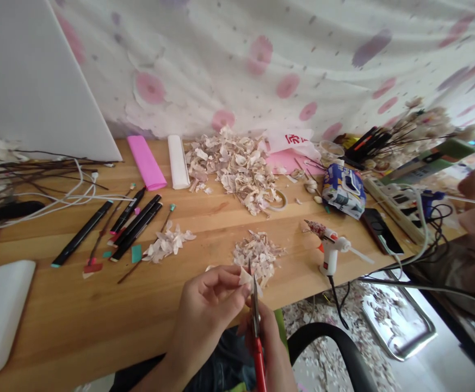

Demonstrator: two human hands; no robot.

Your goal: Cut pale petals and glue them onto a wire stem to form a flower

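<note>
Between thumb and fingers, my left hand (210,305) pinches a small cream petal-like piece (245,276) near the table's front edge. My right hand (272,348) is closed round the red handle of a pair of scissors (258,354). Its blades point away from me, slightly parted, and lie against the right side of the piece; whether they cut into it I cannot tell. Just beyond the blades lies a small heap of pale cut pieces (257,250). A larger pile of curled cream pieces (237,166) sits farther back.
Several black markers (137,223) and a petalled stem (167,245) lie left. Pink (147,163) and white crepe paper (178,163) are at the back. Rightward stand a glue gun (329,250), a wipes pack (343,190), a phone (382,231) and a power strip (396,209) with cables.
</note>
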